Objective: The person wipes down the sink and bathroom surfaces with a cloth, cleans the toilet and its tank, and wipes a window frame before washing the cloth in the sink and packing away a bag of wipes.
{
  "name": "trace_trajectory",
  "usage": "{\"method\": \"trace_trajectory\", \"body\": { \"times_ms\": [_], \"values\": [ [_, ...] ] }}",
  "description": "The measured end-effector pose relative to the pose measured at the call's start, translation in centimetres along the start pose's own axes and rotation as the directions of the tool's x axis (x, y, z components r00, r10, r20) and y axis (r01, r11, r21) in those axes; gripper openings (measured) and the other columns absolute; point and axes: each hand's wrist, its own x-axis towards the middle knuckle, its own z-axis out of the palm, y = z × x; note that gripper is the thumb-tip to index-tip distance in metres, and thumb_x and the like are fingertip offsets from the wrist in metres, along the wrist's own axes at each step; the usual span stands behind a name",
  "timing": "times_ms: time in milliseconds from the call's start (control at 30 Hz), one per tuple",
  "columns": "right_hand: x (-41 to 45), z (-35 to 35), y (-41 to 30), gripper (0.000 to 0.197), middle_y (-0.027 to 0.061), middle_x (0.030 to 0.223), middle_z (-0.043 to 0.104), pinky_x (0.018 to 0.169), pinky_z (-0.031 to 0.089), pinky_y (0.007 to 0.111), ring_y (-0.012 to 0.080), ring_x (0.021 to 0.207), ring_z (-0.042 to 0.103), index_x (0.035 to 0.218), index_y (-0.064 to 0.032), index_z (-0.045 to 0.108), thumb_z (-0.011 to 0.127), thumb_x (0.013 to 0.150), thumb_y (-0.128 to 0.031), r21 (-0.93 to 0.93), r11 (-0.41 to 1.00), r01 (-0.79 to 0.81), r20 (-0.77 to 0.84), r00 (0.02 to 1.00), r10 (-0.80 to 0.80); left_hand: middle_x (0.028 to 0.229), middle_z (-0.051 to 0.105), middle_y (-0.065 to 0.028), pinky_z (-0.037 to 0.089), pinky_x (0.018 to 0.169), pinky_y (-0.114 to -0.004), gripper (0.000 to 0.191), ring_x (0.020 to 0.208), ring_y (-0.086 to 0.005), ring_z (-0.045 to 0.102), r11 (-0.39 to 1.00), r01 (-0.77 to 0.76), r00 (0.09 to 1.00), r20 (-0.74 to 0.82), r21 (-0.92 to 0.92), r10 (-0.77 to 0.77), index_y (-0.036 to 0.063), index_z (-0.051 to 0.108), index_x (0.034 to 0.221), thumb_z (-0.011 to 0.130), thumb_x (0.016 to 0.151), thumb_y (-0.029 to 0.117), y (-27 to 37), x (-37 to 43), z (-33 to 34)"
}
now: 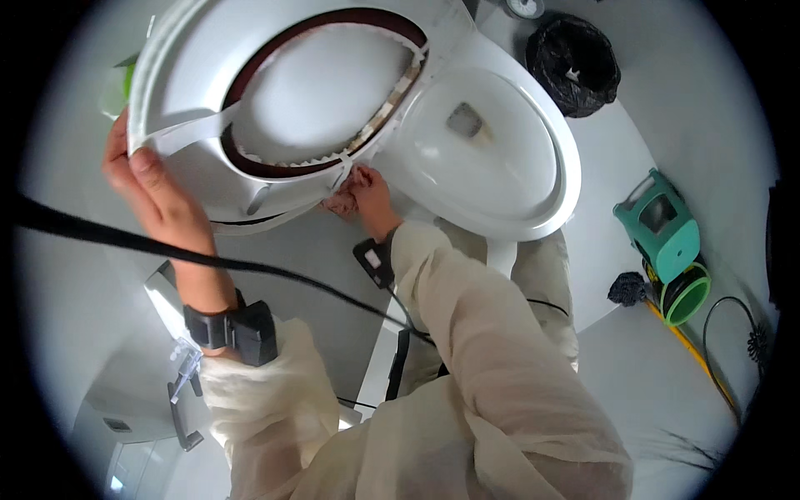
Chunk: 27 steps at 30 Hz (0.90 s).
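Observation:
In front of me is a white toilet bowl (pixel 481 156) with its seat ring (pixel 187 75) and lid (pixel 325 94) tilted up. A dark red band (pixel 250 78) with a ragged pale edge runs around the seat's opening. The fingers of my left hand (pixel 153 181) are wrapped around the outer rim of the raised seat. A pale strap (pixel 194 128) crosses the seat from near my left thumb to its opening. My right hand (pixel 375 197) grips a crumpled pinkish cloth (pixel 342 201) low by the hinge side, between seat and bowl. Part of the cloth is hidden by my fingers.
A bin lined with a black bag (pixel 572 65) stands beyond the bowl. At the right are a teal plastic container (pixel 662 231), a green-rimmed holder (pixel 687 297), a dark brush head (pixel 627 289) and a yellow pole (pixel 684 344). A black cable (pixel 250 262) crosses before me.

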Motion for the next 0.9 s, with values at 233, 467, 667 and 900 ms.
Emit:
{"method": "trace_trajectory", "body": {
  "times_ms": [233, 467, 667, 900],
  "values": [
    [7.4, -4.9, -6.3, 0.014, 0.0119, 0.077, 0.058, 0.04, 0.04, 0.028, 0.0182, 0.052, 0.054, 0.089, -0.0018, 0.048, 0.045, 0.076, 0.002, 0.345, 0.936, 0.07, -0.156, 0.988, -0.017, 0.106, 0.047, -0.0173, 0.036, 0.087, -0.033, 0.07, 0.097, -0.0226, 0.047, 0.992, 0.014, 1.0, -0.025, 0.128, -0.011, -0.0027, 0.036, 0.118, 0.032, 0.084, 0.059, 0.8, 0.1, 0.3],
    [6.7, -4.7, -1.0, 0.021, 0.0126, 0.079, 0.059, 0.054, 0.047, 0.028, 0.0198, 0.065, 0.058, 0.101, -0.0006, 0.049, 0.044, 0.082, -0.008, -0.236, 0.972, 0.019, -0.217, 0.974, -0.072, 0.11, 0.046, -0.0161, 0.037, 0.088, -0.033, 0.059, 0.101, -0.0219, 0.047, 1.0, -0.008, 1.0, -0.019, -0.001, 0.008, -0.0037, 0.037, 0.115, 0.035, 0.088, 0.048, 1.0, 0.3, 1.1],
    [-1.9, 0.7, -5.0, 0.01, 0.0139, 0.072, 0.059, 0.043, 0.045, 0.032, 0.0217, 0.054, 0.057, 0.089, -0.0001, 0.047, 0.048, 0.079, -0.003, 0.236, 0.891, -0.388, 0.327, 0.895, 0.304, 0.115, 0.042, -0.0147, 0.029, 0.094, -0.031, 0.044, 0.107, -0.0212, 0.04, 0.983, 0.123, 0.985, 0.137, -0.133, -0.105, -0.0026, 0.035, 0.118, 0.038, 0.092, 0.032, 0.7, 0.0, -1.2],
    [-6.9, 5.9, -15.0, 0.008, 0.0086, 0.076, 0.056, 0.049, 0.046, 0.031, 0.0175, 0.066, 0.058, 0.086, 0.0003, 0.05, 0.048, 0.08, -0.003, 0.336, 0.833, -0.439, 0.313, 0.886, 0.341, 0.111, 0.043, -0.0167, 0.031, 0.091, -0.034, 0.043, 0.102, -0.0264, 0.042, 0.993, 0.009, 0.989, 0.146, -0.116, 0.008, -0.003, 0.039, 0.115, 0.043, 0.089, 0.031, -0.3, 0.5, -1.1]
  ]
}}
